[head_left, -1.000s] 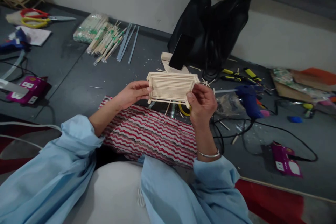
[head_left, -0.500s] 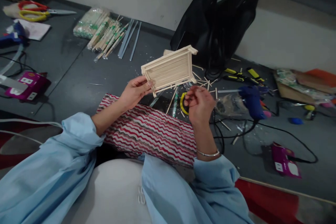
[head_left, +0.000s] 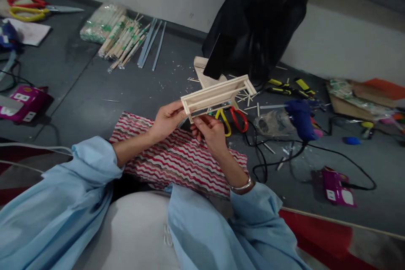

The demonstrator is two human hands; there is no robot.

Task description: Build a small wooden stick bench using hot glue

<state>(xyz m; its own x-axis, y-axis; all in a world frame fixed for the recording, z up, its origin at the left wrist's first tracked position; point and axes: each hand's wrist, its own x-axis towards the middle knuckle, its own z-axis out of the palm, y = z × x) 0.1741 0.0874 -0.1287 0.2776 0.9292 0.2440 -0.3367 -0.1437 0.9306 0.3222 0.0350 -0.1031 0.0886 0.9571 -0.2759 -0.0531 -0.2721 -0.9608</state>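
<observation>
The little wooden frame [head_left: 218, 93] is held up edge-on and a bit tilted, its left end pinched between the thumb and fingers of the left hand [head_left: 167, 120]. Its near bottom edge, right by that corner, is gripped by the bunched fingertips of the right hand [head_left: 210, 133], with a striped cloth [head_left: 177, 156] and scissors [head_left: 234, 118] seen just underneath.

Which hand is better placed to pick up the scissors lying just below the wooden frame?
Right. The right hand is beside the scissors; the left hand holds the frame, farther off.
</observation>
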